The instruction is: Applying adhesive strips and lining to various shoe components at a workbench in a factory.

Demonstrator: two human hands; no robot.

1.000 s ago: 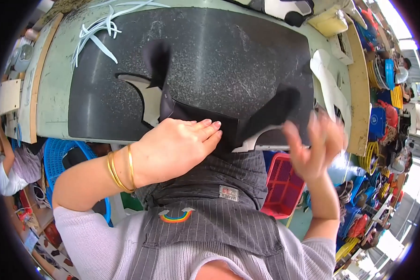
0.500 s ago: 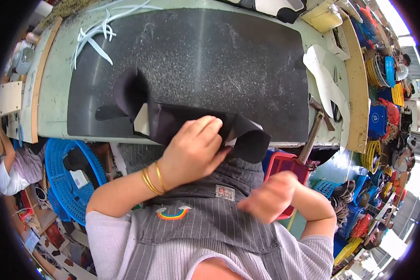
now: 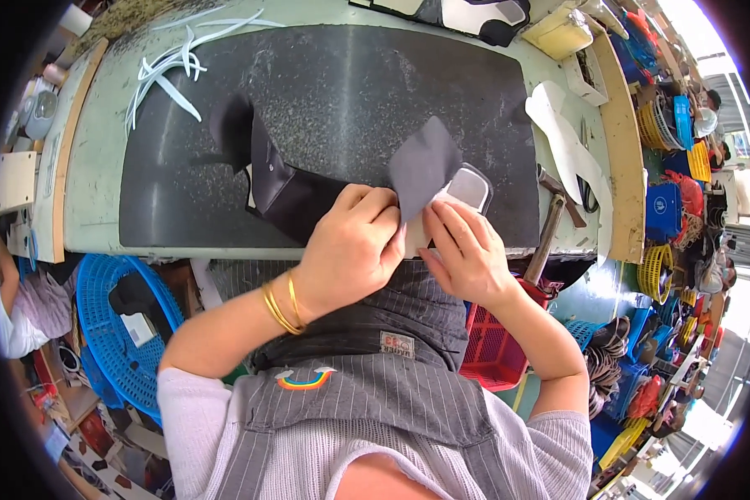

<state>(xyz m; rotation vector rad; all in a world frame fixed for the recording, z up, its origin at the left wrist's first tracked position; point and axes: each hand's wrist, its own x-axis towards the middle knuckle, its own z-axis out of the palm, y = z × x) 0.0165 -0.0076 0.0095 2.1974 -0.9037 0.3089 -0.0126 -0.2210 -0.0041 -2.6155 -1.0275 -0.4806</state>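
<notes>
A black shoe upper piece (image 3: 287, 187) lies on the dark speckled work mat (image 3: 342, 92), near its front edge. My left hand (image 3: 352, 250), with gold bangles at the wrist, presses down on the piece's right end. My right hand (image 3: 465, 250) is beside it and pinches a grey flap (image 3: 423, 165) with a white underside, which folds up from the piece. Both hands touch each other at the fingertips. The part of the piece under my hands is hidden.
White strips (image 3: 171, 71) lie at the mat's far left. A hammer (image 3: 550, 221) rests at the right of the mat, next to a white cut-out shape (image 3: 562, 142). A blue basket (image 3: 117, 317) and a red crate (image 3: 496, 350) stand below the bench edge.
My right hand has come up from below the bench to the black piece. The piece has shifted right and a grey flap now stands up from it.
</notes>
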